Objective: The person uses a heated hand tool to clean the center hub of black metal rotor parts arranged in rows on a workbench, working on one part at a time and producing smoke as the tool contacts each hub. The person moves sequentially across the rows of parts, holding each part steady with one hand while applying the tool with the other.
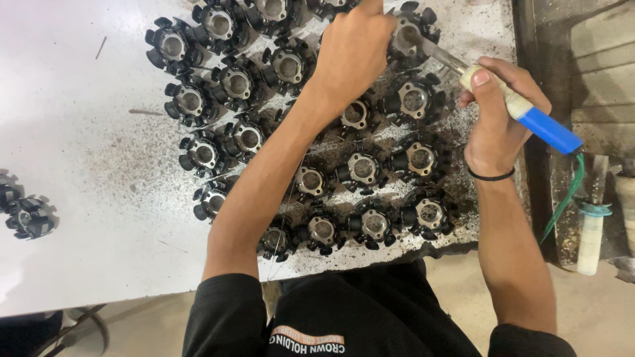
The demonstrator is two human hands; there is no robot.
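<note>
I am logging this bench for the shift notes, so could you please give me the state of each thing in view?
Left hand: gripping a stator at the far row.
Right hand: closed around the blue-handled soldering iron, tip at a stator.
Stators on the table: lying flat, packed in rows.
Two stators: set apart at the left edge.

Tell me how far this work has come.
Done: cannot tell; the round black-and-metal stator parts look alike. In hand: left hand steadies the top part; right hand holds a blue-handled soldering iron to it. Left: two parts lie apart.
</note>
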